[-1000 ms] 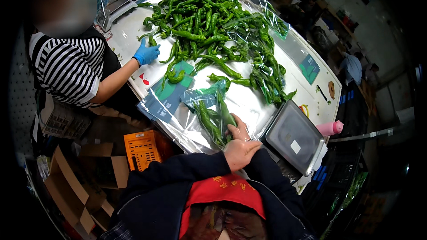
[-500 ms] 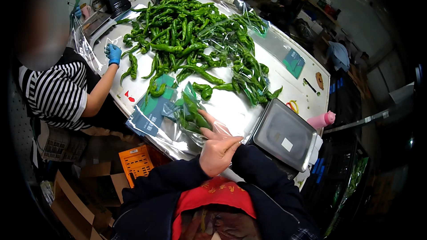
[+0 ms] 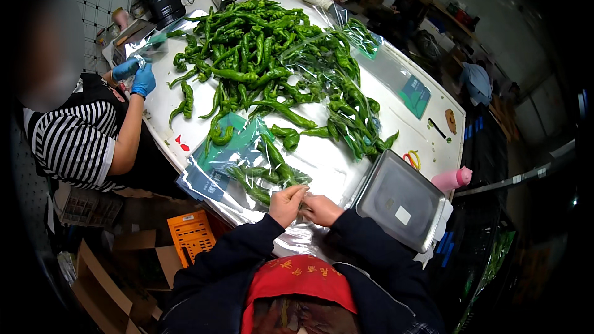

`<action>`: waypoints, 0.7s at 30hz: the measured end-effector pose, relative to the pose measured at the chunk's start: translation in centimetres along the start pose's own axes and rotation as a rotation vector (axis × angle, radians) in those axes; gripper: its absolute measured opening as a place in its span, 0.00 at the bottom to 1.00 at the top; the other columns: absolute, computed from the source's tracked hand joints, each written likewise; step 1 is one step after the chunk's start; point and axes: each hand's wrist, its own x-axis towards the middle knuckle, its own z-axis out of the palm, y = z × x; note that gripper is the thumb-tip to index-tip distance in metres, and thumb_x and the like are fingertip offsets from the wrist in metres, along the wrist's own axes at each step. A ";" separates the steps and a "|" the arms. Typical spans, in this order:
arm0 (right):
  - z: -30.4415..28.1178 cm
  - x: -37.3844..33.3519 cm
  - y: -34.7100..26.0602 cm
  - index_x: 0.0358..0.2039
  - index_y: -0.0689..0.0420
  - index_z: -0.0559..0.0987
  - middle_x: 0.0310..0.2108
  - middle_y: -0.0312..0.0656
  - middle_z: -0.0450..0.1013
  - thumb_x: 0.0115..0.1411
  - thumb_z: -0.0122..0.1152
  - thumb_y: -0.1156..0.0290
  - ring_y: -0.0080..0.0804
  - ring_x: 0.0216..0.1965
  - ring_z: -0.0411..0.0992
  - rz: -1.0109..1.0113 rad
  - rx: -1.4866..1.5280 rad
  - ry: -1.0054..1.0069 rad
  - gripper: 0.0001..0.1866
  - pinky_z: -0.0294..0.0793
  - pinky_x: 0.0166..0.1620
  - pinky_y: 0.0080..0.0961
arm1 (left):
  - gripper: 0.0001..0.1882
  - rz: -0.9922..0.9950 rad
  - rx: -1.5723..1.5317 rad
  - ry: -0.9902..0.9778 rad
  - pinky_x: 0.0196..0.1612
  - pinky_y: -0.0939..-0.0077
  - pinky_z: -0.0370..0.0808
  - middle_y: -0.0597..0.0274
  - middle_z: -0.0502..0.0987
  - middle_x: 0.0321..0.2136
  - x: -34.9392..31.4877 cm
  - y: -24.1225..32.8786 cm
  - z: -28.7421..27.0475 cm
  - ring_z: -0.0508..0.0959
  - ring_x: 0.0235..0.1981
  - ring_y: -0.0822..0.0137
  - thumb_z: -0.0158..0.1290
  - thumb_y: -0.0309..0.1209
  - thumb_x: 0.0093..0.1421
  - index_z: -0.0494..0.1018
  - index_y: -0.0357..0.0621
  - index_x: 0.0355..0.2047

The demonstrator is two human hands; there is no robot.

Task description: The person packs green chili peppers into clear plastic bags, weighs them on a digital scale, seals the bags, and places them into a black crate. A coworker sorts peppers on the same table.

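So the person has both hands on the mouth of a clear bag (image 3: 297, 179) with a few green peppers (image 3: 277, 159) in it, lying on the white table (image 3: 162, 139) at about 11 o'clock from the fingers. Left hand (image 3: 286, 206) is pinching the plastic, thumb against fingers. Right hand (image 3: 322, 210) is bunched up right beside it, seemingly nipping the same film, though its fingertips are partly hidden.

Doing this bit well, imo: keep both pinches close together, gather the film evenly, and don't tug hard, since thin plastic probably splits or slips. Pepper tips should stay clear of the neck.

Writing-wise: flat blue-and-green printed bags (image 3: 207, 172) at 10 o'clock carry pale lettering, mostly too small or glare-washed. Another printed bag (image 3: 414, 96) sits between 1 and 2 o'clock, also tiny print. The scale (image 3: 401, 193) at 3 o'clock wears a white sticker (image 3: 403, 215) with nothing legible, and the red apron (image 3: 303, 275) at 6 has yellow characters.
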 end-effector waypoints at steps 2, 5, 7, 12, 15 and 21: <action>-2.3 -1.3 0.1 0.43 0.61 0.79 0.29 0.46 0.79 0.60 0.57 0.69 0.36 0.32 0.78 -0.015 0.229 -0.033 0.13 0.76 0.39 0.30 | 0.12 -0.046 0.005 0.006 0.37 0.76 0.75 0.50 0.81 0.32 0.4 -1.6 -0.5 0.80 0.32 0.72 0.51 0.31 0.63 0.78 0.34 0.40; -5.7 0.0 0.7 0.35 0.66 0.80 0.26 0.39 0.78 0.63 0.55 0.68 0.21 0.25 0.75 0.208 0.716 0.006 0.12 0.75 0.31 0.21 | 0.12 -0.086 0.095 -0.044 0.33 0.73 0.74 0.50 0.80 0.28 0.8 -4.7 -0.4 0.80 0.28 0.70 0.51 0.32 0.63 0.77 0.36 0.41; -6.9 3.1 2.8 0.34 0.65 0.80 0.26 0.41 0.78 0.63 0.55 0.68 0.23 0.25 0.75 0.223 0.658 0.232 0.12 0.75 0.31 0.22 | 0.12 -0.039 0.142 -0.017 0.30 0.68 0.74 0.46 0.79 0.26 0.9 -5.8 0.1 0.81 0.27 0.56 0.52 0.34 0.62 0.78 0.39 0.39; -7.9 13.6 9.4 0.37 0.61 0.80 0.33 0.50 0.77 0.54 0.60 0.70 0.49 0.35 0.74 0.094 -0.065 0.658 0.11 0.74 0.41 0.38 | 0.11 -0.008 0.175 -0.059 0.28 0.65 0.75 0.46 0.78 0.24 1.0 -6.3 0.3 0.80 0.26 0.50 0.52 0.35 0.62 0.79 0.43 0.38; -7.8 18.9 11.5 0.43 0.58 0.77 0.40 0.52 0.74 0.51 0.63 0.69 0.53 0.43 0.70 0.162 -0.236 0.607 0.18 0.70 0.47 0.43 | 0.11 -0.050 0.149 -0.113 0.30 0.66 0.76 0.49 0.79 0.27 0.9 -5.6 -0.2 0.81 0.28 0.52 0.51 0.34 0.62 0.79 0.44 0.39; -6.4 22.6 12.1 0.40 0.57 0.76 0.37 0.49 0.72 0.46 0.65 0.73 0.51 0.42 0.69 0.315 -0.360 0.486 0.18 0.71 0.45 0.44 | 0.11 -0.007 0.166 -0.162 0.30 0.72 0.76 0.50 0.80 0.29 0.9 -5.1 -0.8 0.82 0.26 0.59 0.52 0.31 0.62 0.79 0.42 0.41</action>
